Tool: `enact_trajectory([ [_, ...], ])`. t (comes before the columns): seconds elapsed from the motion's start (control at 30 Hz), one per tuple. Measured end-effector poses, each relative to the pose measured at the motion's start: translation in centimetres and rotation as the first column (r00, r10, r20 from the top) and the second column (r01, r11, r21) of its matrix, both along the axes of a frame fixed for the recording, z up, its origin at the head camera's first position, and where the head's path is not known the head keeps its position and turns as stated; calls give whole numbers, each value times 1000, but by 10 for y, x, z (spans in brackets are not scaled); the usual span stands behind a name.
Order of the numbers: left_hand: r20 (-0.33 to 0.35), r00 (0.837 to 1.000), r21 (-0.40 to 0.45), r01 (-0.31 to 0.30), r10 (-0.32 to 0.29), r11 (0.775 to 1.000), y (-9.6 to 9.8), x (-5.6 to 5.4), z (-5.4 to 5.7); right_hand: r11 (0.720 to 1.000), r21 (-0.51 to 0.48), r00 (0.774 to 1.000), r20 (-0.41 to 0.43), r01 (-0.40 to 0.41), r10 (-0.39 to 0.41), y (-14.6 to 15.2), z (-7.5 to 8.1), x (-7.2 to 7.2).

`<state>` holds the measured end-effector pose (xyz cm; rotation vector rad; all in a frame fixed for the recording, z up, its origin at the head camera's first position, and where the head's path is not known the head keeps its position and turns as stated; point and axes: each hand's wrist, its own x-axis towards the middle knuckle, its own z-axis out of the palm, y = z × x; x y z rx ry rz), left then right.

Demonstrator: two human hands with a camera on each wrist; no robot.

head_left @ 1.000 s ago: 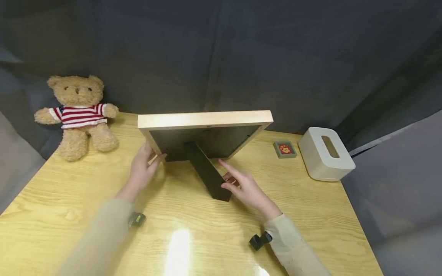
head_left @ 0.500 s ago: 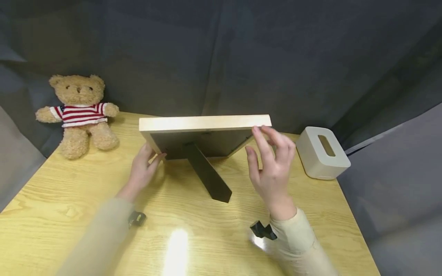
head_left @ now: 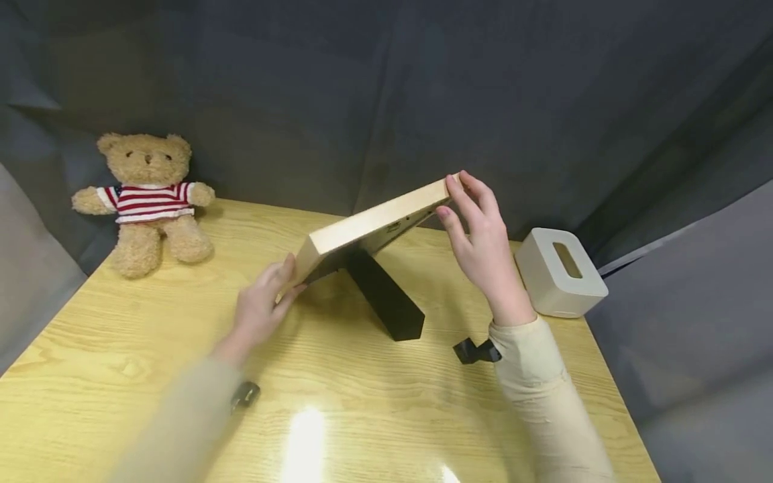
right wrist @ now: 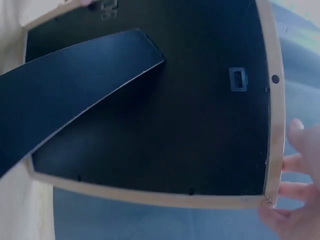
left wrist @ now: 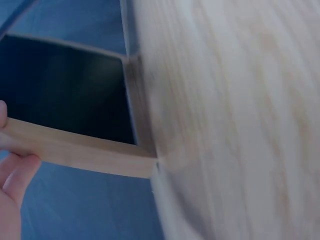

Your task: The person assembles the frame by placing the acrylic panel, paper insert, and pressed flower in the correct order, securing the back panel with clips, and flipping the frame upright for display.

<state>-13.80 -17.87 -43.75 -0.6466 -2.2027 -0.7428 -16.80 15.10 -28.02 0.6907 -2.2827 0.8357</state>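
Observation:
A picture frame (head_left: 382, 213) of pale wood stands tilted, its dark back (right wrist: 210, 130) facing me and its left end turned nearer. From the back a black easel leg (head_left: 386, 295) swings out down to the table. My left hand (head_left: 262, 302) grips the frame's left side; in the left wrist view the fingers (left wrist: 20, 175) lie along the wooden border. My right hand (head_left: 480, 241) holds the upper right corner, fingers over the edge and thumb behind. A dark panel fills the frame's face in the left wrist view.
A teddy bear (head_left: 151, 201) in a striped shirt sits at the back left of the wooden table (head_left: 362, 416). On the right stands a white tissue box (head_left: 558, 272), close to my right forearm. A dark curtain (head_left: 302, 100) hangs behind.
My right hand left the easel leg and took hold of the frame's upper right corner. The frame has turned, its right end going away from me. The small green-edged square is now out of sight.

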Motion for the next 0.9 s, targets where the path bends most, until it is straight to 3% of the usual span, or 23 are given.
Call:
enact_trajectory([
  [0.27,-146,988,-99,29,-43,995,22,12,8,996,-42,977,195,-75,82,14,-3,-37],
  [0.4,-164,986,-98,-13,-4,995,38,17,13,994,-65,973,209,-85,97,17,-3,-53],
  [0.5,-185,982,-98,-67,48,993,51,20,15,992,-109,985,150,-65,81,12,-2,-55],
  [0.6,-197,975,-106,-123,101,987,63,24,16,983,-160,994,58,-84,94,1,2,-38],
  [0.7,-195,970,-115,-169,145,979,73,28,17,986,-128,994,-14,-108,107,-12,6,-4],
  [0.8,-177,966,-127,-211,187,969,83,30,17,995,-73,998,-11,-62,61,-18,6,31],
  [0.9,-159,959,-152,-257,233,954,90,30,15,999,-34,1000,21,5,-4,-21,2,51],
])
